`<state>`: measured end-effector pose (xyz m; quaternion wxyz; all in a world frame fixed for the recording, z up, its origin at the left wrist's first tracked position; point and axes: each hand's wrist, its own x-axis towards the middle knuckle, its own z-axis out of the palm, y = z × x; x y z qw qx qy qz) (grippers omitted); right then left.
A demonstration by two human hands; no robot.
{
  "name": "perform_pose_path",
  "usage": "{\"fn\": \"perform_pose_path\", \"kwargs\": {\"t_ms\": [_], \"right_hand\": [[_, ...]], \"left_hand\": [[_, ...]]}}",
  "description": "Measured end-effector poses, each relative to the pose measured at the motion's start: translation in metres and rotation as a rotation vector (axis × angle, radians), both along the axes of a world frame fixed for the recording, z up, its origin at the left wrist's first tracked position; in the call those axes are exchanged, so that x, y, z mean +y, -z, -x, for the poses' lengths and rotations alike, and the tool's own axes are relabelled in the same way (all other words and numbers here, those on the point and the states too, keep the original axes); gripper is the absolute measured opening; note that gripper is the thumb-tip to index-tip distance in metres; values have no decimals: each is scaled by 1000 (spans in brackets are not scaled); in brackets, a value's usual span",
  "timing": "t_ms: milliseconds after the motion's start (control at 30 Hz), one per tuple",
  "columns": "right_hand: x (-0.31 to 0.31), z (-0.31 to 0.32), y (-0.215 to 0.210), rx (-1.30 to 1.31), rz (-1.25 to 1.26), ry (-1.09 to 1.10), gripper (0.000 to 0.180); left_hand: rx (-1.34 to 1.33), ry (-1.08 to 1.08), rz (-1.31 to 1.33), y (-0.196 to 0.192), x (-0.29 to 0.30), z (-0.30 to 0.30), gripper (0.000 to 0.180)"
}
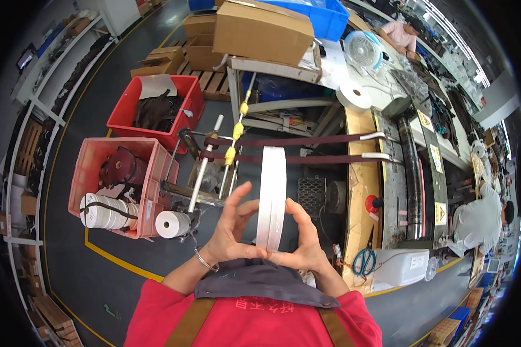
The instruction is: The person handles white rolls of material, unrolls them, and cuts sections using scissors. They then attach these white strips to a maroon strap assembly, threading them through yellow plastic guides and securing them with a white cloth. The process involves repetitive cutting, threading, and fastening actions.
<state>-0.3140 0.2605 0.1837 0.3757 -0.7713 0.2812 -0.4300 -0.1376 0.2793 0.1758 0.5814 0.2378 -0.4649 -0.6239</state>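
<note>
In front of my chest I hold a white tape roll (272, 196), upright and seen edge-on. My left hand (231, 231) grips its left side low down, thumb at the bottom edge and fingers curled beside it. On the other side my right hand (304, 243) holds it, thumb at the bottom and a finger raised along the side. Just beyond the roll, two maroon straps (312, 140) run from a white rod (207, 162) on the left to a machine with a black roller (411, 173) on the right. White strips meet the straps at the machine.
A pink crate (147, 150) with maroon and white rolls stands at left, a red crate (194, 104) behind it. Scissors (364, 261) and a white tape roll (353, 96) lie on the right bench. Cardboard boxes (260, 29) are at the back. Two people work at right.
</note>
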Motion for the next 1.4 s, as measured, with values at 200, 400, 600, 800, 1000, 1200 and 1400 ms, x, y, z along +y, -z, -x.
{"fn": "perform_pose_path", "kwargs": {"t_ms": [200,400,600,800,1000,1200,1400], "right_hand": [[11,29,18,-159,-280,205,86],[5,87,64,716,-89,499,74],[-4,153,102,1013,-56,869,67],[12,173,132,1152,-219,939,67],[18,173,137,1212,-303,974,71],[30,177,120,1414,-136,1066,63],[10,59,19,275,86,643,19]], "left_hand": [[79,-322,-198,37,-4,-16,83],[531,-53,-394,38,-24,-40,65],[415,21,-448,38,-34,-27,67],[338,159,-426,36,-41,-2,75],[238,133,-380,20,-45,23,75],[211,114,-376,26,-45,23,76],[204,141,-267,24,-45,38,79]]}}
